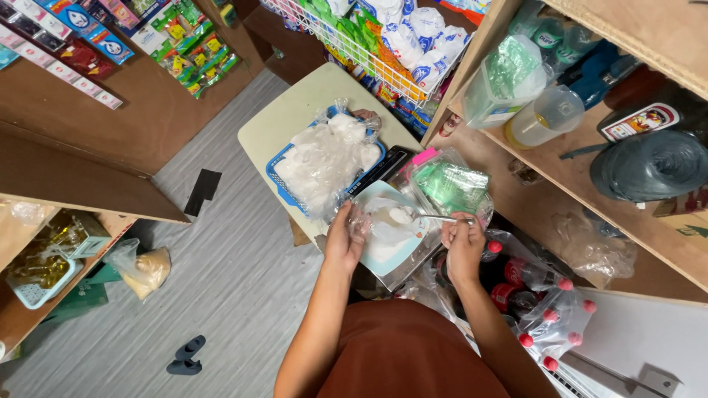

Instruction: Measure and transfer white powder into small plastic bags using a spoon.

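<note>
Mid-scoop, centre frame: spoon [426,216] w/ white powder went over the clear bag [380,221].
My left hand [345,237] pinched bag's mouth open on scale tray [413,247]; right hand [463,247] gripped spoon handle. Best kept level, tipped slow.

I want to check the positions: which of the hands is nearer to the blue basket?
Left. The left hand holds a clear bag just below the blue basket; the right hand holds a spoon farther away.

Clear plastic bag [372,225] – mouth held open, part-filled with white powder, sitting on pale blue scale tray at counter's near edge. Metal spoon [424,215] – level, white heap in bowl, over bag mouth.
</note>
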